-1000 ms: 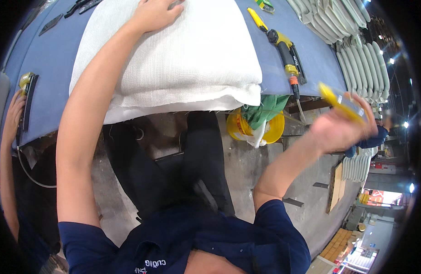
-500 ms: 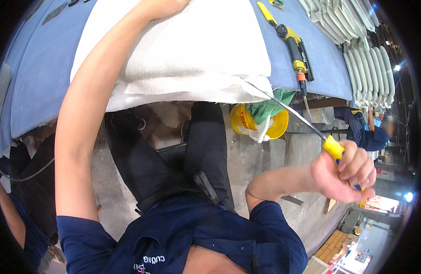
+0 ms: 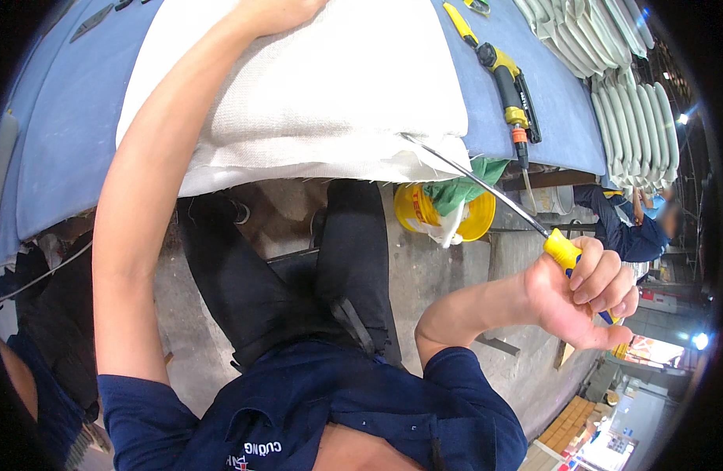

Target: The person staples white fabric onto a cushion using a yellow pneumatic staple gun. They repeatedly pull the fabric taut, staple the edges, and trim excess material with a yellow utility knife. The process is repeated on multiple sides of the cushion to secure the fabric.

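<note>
In my right hand [image 3: 585,290] is a long screwdriver [image 3: 487,185] with a yellow and blue handle, my fingers wrapped round the grip. Its steel shaft slants up and left to the near edge of a large piece covered in white woven fabric [image 3: 338,86]. The tip meets the fold along that frayed edge, toward its right end. My left hand [image 3: 279,14] lies on the fabric farther back, at the top of the picture. Its fingers are mostly cut off there, so their pose is hidden.
A blue-covered table [image 3: 67,141] bears the white piece. Right of it lie a yellow-black air tool [image 3: 506,90] with a hose and a yellow-handled tool [image 3: 460,23]. Pale curved parts [image 3: 636,129] stand stacked beyond. Below the edge is a yellow bucket [image 3: 479,220] with green cloth. Other people sit at both sides.
My right hand and the screwdriver have shifted a little left. The tip sits farther left along the fabric fold and shows more plainly. My left hand stays in place.
</note>
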Action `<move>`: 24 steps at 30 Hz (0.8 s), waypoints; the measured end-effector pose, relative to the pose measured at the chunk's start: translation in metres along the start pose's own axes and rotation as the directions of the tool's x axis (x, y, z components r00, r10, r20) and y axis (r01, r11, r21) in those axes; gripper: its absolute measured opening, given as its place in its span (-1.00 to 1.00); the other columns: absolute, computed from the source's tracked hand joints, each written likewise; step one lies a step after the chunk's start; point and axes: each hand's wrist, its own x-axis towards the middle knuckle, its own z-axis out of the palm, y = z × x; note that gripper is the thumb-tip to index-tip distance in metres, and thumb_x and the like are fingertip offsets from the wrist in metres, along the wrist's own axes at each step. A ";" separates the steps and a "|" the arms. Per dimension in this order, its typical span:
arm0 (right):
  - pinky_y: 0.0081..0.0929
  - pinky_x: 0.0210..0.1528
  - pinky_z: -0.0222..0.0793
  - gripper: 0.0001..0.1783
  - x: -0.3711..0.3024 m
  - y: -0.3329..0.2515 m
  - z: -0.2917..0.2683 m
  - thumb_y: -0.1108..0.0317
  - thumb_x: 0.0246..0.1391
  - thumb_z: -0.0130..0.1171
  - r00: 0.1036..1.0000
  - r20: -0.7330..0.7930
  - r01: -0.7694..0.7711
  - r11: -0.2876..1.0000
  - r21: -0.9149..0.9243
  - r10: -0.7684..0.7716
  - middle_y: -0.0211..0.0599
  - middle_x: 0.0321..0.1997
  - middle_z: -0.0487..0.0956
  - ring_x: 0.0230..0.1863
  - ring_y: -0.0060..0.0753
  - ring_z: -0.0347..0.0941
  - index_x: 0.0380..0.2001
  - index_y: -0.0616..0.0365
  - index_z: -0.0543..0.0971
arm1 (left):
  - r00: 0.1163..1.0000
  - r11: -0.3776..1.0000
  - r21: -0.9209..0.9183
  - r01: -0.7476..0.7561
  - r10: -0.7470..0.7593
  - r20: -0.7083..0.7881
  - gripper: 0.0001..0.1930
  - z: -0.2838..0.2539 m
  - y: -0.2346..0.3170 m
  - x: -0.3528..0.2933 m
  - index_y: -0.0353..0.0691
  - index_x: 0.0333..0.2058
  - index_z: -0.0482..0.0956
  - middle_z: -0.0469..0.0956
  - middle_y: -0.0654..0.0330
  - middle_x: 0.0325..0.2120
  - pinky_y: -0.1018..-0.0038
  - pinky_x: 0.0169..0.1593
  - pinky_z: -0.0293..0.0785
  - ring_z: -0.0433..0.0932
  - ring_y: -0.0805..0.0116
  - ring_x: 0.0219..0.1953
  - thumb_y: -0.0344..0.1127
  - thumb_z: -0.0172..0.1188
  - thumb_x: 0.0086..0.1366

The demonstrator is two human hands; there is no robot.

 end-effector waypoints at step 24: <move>-0.70 -0.59 0.13 -0.60 0.020 0.022 0.048 -0.04 0.39 0.05 0.985 0.150 -0.035 0.950 -0.311 0.085 -0.62 -0.58 0.34 -0.66 -0.73 0.21 -0.50 -0.10 0.40 | 0.990 0.971 0.234 -0.050 0.018 0.138 -0.52 -0.008 0.033 -0.010 -0.33 0.22 0.50 0.53 -0.24 0.18 -0.18 0.40 0.24 0.41 -0.30 0.31 -0.17 -0.05 0.48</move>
